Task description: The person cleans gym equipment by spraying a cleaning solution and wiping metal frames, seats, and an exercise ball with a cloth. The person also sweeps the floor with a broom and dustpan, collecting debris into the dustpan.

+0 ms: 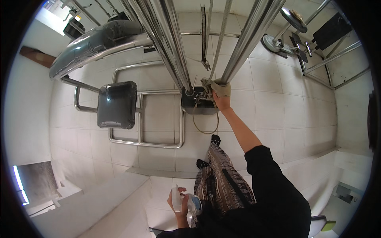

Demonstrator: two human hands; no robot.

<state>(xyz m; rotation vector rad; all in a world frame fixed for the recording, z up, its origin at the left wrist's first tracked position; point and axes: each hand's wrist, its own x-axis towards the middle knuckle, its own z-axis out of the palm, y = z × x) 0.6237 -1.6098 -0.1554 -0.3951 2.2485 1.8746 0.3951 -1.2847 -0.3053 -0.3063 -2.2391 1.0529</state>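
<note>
My right hand [221, 96] is closed around a tan cloth [222, 89], pressed against the lower end of an upright chrome tube [247, 41] of an exercise machine. Beside it, a cable with metal clips [205, 86] hangs over a black weight block [199, 104], and a cable loop [205, 133] droops in front. My left hand [180, 203], low in the picture, grips a whitish object, perhaps a spray bottle's head [176, 197]. A clear container with a blue patch [195, 204] is next to that hand; whether they are one piece I cannot tell.
To the left are a black padded seat [117, 104], a chrome floor frame [160, 145] and a plastic-wrapped dark pad [86, 44]. Another exercise machine with a round disc [293, 20] stands at the upper right. A low white wall ledge [119, 190] runs at the lower left. Underfoot is tiled floor [265, 110].
</note>
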